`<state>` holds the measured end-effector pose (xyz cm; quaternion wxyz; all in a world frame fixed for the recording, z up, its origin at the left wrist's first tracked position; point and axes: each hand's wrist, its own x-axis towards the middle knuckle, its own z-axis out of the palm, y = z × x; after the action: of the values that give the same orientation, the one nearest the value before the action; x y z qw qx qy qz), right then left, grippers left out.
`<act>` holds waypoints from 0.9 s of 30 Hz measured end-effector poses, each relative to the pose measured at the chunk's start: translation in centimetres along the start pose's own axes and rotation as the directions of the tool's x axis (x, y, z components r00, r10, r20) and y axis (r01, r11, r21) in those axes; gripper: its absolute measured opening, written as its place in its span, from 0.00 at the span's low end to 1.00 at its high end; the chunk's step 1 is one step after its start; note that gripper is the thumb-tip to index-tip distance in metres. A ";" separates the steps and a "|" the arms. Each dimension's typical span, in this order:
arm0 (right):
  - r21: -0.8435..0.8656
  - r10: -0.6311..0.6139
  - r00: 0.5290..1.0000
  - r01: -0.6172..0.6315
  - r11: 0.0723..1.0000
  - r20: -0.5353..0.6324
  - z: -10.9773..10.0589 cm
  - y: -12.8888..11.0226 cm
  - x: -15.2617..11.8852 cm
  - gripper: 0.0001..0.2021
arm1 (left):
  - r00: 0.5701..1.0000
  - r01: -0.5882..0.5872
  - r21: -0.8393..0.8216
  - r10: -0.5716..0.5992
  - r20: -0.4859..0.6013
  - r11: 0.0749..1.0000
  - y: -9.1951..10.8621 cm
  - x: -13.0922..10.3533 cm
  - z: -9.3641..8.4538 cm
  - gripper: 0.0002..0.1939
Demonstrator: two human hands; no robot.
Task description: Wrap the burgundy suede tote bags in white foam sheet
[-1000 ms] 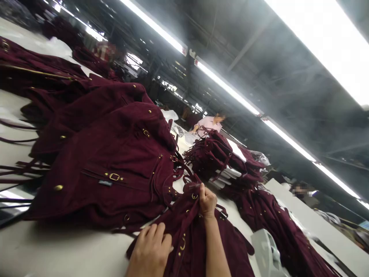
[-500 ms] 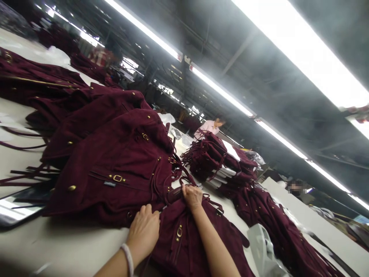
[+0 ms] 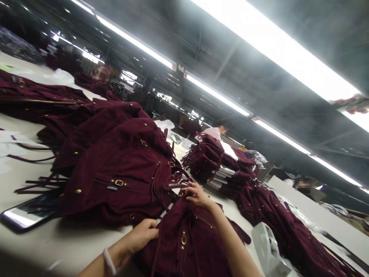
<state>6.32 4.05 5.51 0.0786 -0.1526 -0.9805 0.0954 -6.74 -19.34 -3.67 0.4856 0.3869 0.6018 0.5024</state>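
Viewing from the head camera, you have the near burgundy bag [image 3: 170, 250] at the lower middle of the frame, on the pale desk [image 3: 89, 240], buckle side showing, its upper end close against the larger burgundy bag [image 3: 115, 165]. Risk, as judged: the thin straps [image 3: 160, 188] of the larger bag lie in loops beside your right hand [image 3: 198, 195], so a pull on the near bag could snag one and drag the larger bag askew; the cause would be a strap caught under a finger or on a ring. A second risk: the phone [image 3: 29, 213] lies beneath the strap ends at the larger bag's far left, and a shift of that bag could sweep it along. Cloth may also crease where the two bags meet. Left hand [image 3: 141, 235]: nearly closed, thumb against the bent fingers, apparently pinching the near bag's left edge; a band [image 3: 108, 261] circles that wrist. Right hand: partly open, fingers spread and extended over the near bag's top by the brass ring [image 3: 181, 193]; whether any fingertip grips a strap, cannot tell. Right forearm crosses above the cloth. Beyond it, the stack of bags [image 3: 211, 157] stands well apart from both hands.
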 end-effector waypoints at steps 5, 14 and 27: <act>-0.205 -0.111 0.985 0.136 0.969 0.129 -2.1 -1.1 0.0 0.13 | 0.962 -0.120 0.026 0.123 -0.244 0.992 -1.2 -1.4 0.2 0.21; -0.183 -0.064 0.984 0.094 0.979 0.166 2.0 0.4 3.5 0.08 | 0.833 -0.105 0.329 0.263 -0.487 0.939 -2.6 -2.4 1.0 0.16; -0.212 0.094 0.993 -0.109 0.971 -0.077 8.5 0.6 3.1 0.31 | 0.957 0.006 0.156 0.039 -0.286 0.988 -1.7 1.4 -1.3 0.22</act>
<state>1.96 4.18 -2.43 0.0892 -0.2133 -0.9728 -0.0128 -8.27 -18.69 -5.59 0.3571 0.3512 0.7000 0.5091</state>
